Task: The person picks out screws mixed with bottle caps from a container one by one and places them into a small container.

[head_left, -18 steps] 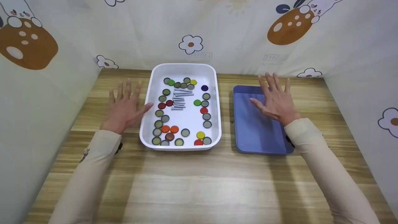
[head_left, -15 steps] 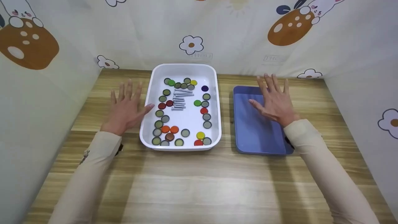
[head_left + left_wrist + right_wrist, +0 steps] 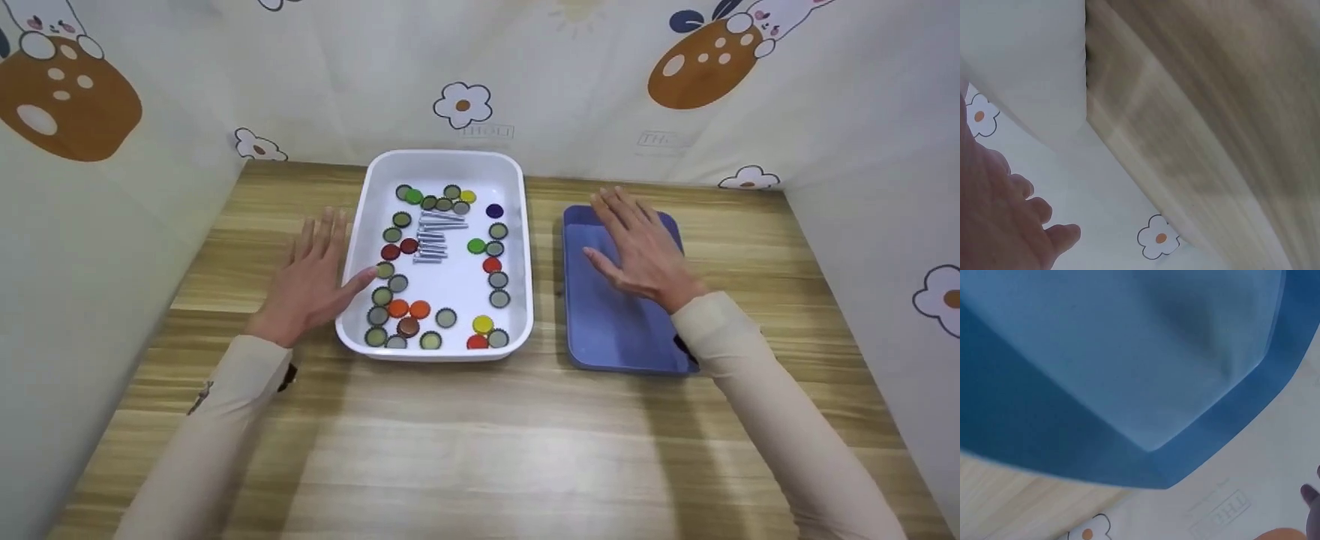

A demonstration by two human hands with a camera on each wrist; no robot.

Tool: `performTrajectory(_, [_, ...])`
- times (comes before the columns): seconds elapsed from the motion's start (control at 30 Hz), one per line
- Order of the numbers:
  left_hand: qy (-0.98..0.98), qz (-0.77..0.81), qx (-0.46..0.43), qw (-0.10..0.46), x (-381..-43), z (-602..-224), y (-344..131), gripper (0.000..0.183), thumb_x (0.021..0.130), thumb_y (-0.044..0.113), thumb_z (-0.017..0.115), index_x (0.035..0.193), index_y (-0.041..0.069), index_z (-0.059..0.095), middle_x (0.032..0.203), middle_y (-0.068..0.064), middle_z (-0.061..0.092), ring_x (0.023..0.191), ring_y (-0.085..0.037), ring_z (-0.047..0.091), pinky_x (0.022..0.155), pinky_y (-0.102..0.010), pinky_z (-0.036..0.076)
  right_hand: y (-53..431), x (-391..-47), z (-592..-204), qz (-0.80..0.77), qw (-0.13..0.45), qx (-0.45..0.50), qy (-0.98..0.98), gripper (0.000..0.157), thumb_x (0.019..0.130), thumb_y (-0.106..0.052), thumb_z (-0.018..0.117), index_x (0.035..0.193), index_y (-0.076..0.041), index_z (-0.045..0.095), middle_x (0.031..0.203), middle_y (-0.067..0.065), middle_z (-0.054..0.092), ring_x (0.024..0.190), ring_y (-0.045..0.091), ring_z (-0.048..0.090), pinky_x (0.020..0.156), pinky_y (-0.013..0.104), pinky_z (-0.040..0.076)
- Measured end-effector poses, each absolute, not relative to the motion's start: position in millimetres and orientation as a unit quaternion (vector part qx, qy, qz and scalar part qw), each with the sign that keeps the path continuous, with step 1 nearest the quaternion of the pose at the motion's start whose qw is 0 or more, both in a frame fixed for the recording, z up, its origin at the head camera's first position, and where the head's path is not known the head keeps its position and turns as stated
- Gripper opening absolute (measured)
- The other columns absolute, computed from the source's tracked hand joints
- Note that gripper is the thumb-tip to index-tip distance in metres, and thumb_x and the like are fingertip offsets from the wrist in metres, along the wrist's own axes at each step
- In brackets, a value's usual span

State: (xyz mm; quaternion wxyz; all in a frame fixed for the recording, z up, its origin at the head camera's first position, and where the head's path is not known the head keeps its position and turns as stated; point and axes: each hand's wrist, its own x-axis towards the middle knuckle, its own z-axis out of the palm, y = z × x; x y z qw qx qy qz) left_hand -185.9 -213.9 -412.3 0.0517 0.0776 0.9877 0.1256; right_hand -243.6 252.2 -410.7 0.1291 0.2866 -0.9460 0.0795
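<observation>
My left hand (image 3: 309, 279) is held with straight fingers at the left side of the white tray (image 3: 526, 247), its thumb overlapping the rim in the head view. Inside that tray lie bottle caps, among them a yellow cap (image 3: 482, 324) and a purple cap (image 3: 495, 211), mostly around the sides. Several silver bolts (image 3: 430, 247) form a column near its middle. My right hand (image 3: 643, 247), also straight-fingered and holding nothing, is over the blue tray (image 3: 615, 337). The right wrist view looks into the blue tray (image 3: 1100, 354), and the left wrist view catches the left hand's fingers (image 3: 1039, 209).
Both trays stand on a wood-grain table (image 3: 480, 442), the blue one to the right of the white one with a narrow gap between. A patterned cloth wall (image 3: 337, 82) closes off the back and both sides.
My right hand has shifted left over the blue tray with its fingers drawn closer together. The left hand has moved slightly right and nearer, its thumb now reaching past the white tray's rim in view.
</observation>
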Motion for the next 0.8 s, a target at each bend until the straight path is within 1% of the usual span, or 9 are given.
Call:
performTrajectory(0.1, [0.986, 0.133, 0.085, 0.054, -182.8, -417.2, -214.4, 0.095, 0.099, 0.068, 0.034, 0.161, 0.007, -0.006, 0.169, -0.017, -0.008, 0.156, -0.041, -0.007, 0.129, -0.058, 0.001, 246.0, -240.5, -414.0, 0.088, 0.132, 0.308, -0.938, 0.073, 0.099, -0.041, 0.053, 0.156, -0.003, 0.031, 0.161, 0.02, 0.034, 0.151, 0.038, 0.028, 0.124, 0.06, 0.026])
performTrajectory(0.23, [0.982, 0.154, 0.086, 0.067, -178.8, -422.0, -215.5, 0.097, 0.098, 0.071, 0.03, 0.16, 0.005, -0.005, 0.169, -0.017, -0.008, 0.156, -0.04, -0.005, 0.128, -0.06, 0.006, 239.3, -238.9, -418.1, 0.099, 0.141, 0.331, -0.928, 0.07, 0.099, -0.039, 0.054, 0.155, -0.002, 0.033, 0.16, 0.022, 0.036, 0.151, 0.038, 0.029, 0.122, 0.059, 0.03])
performTrajectory(0.33, [0.978, 0.175, 0.079, 0.081, -175.1, -423.5, -213.8, 0.099, 0.097, 0.072, 0.03, 0.16, 0.006, -0.006, 0.169, -0.016, -0.007, 0.156, -0.039, -0.005, 0.128, -0.061, 0.007, 235.4, -239.6, -420.0, 0.108, 0.143, 0.342, -0.922, 0.068, 0.1, -0.037, 0.054, 0.155, -0.001, 0.034, 0.159, 0.023, 0.037, 0.151, 0.038, 0.029, 0.122, 0.059, 0.03])
performTrajectory(0.5, [0.969, 0.214, 0.077, 0.098, -167.9, -426.7, -210.8, 0.099, 0.097, 0.072, 0.033, 0.16, 0.008, -0.009, 0.169, -0.015, -0.008, 0.157, -0.038, -0.005, 0.129, -0.057, 0.008, 226.0, -242.0, -420.7, 0.112, 0.146, 0.352, -0.918, 0.068, 0.099, -0.038, 0.055, 0.152, 0.0, 0.038, 0.158, 0.023, 0.038, 0.15, 0.037, 0.032, 0.12, 0.058, 0.034])
performTrajectory(0.63, [0.951, 0.278, 0.076, 0.11, -163.6, -430.8, -212.2, 0.098, 0.097, 0.069, 0.039, 0.16, 0.018, -0.015, 0.17, -0.01, -0.009, 0.157, -0.037, 0.0, 0.127, -0.06, 0.013, 216.9, -243.7, -419.7, 0.112, 0.146, 0.361, -0.914, 0.069, 0.097, -0.039, 0.055, 0.151, 0.001, 0.039, 0.158, 0.022, 0.039, 0.149, 0.037, 0.034, 0.12, 0.057, 0.035])
performTrajectory(0.8, [0.904, 0.402, 0.088, 0.117, -159.7, -437.3, -213.5, 0.097, 0.096, 0.06, 0.055, 0.159, 0.035, -0.013, 0.171, -0.005, 0.006, 0.155, -0.033, 0.02, 0.125, -0.062, 0.018, 206.3, -244.3, -418.8, 0.112, 0.14, 0.372, -0.911, 0.07, 0.097, -0.041, 0.056, 0.151, -0.001, 0.04, 0.157, 0.021, 0.041, 0.148, 0.037, 0.036, 0.12, 0.057, 0.036])
